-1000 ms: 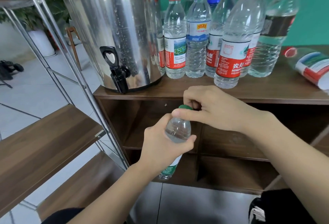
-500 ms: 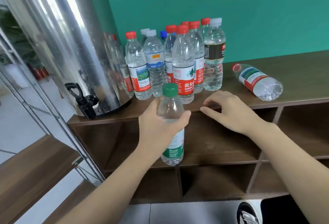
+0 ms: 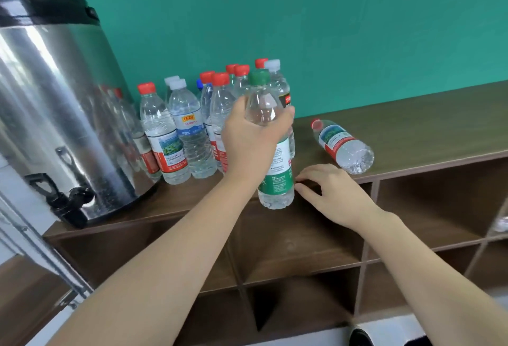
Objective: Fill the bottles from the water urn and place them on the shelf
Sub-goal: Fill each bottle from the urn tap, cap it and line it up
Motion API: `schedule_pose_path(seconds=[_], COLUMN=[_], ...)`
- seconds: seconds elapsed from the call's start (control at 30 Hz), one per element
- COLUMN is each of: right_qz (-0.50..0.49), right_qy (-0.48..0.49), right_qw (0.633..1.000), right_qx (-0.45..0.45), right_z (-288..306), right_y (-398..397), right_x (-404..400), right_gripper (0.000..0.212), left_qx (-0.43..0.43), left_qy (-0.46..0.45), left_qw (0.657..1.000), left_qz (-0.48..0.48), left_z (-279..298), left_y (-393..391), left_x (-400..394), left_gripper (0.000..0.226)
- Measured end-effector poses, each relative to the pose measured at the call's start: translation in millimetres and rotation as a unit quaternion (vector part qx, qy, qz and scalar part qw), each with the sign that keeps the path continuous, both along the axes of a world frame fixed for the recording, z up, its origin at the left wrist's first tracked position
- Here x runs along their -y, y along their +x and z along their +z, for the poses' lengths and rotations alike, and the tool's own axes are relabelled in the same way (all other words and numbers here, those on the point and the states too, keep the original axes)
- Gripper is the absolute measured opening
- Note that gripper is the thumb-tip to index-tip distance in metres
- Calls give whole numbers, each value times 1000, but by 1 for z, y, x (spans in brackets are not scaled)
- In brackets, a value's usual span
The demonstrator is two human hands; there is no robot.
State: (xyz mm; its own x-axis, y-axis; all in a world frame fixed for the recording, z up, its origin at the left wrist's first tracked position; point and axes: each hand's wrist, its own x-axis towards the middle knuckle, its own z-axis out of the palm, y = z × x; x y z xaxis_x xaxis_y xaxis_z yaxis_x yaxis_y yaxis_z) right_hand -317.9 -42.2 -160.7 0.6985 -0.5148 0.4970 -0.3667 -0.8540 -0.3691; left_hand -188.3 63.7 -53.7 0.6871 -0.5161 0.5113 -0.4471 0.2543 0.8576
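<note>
At the far left, a steel water urn [image 3: 63, 98] with a black lid stands at the shelf's front left corner, its black tap [image 3: 68, 203] overhanging the front edge. Just right of it a cluster of upright bottles [image 3: 189, 128] crowds the back of the shelf top [image 3: 412, 123], most red-capped, some white, one blue; their labels carry print too small to read, one with a yellow patch on blue. The left hand [image 3: 250, 139] wraps its fingers and thumb round the shoulder of a green-capped bottle [image 3: 272, 150], a closed grip. This bottle is upright, long axis vertical, cap up, its base at the shelf's front edge just in front of the cluster; whether it touches the wood cannot be told. Its green label has white text, unreadable. Just right of its base, the right hand [image 3: 332, 194] rests on the front edge with fingers loosely bent, holding nothing. Farther right a red-capped bottle [image 3: 343, 145] lies on its side, cap pointing back-left, base near the front edge. Beyond it the shelf top is bare to the right edge of view. Below, open cubbies [image 3: 428, 208] divide the unit.
</note>
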Motion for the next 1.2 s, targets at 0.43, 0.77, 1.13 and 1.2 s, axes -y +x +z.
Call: schedule_pose_path(seconds=[0.43,0.77,1.13,1.2], right_qz=[-7,-12,-58,-66], right_qy=[11,27,70,70], right_qw=[1000,999,996,995], right_qx=[1,15,-14,-24], right_z=[3,2,13,14], right_y=[3,4,25,30], right_x=[13,7,-14,-15], right_gripper=[25,27,73,74], left_qx=[20,138,304,306], left_qy=[-9,108,205,198], left_qw=[1000,984,906,905], left_qz=[2,4,213,218], left_z=[-10,-68,-136,-138], left_y=[16,23,65,64], left_x=[40,12,-54,-53], left_gripper=[53,65,25,25])
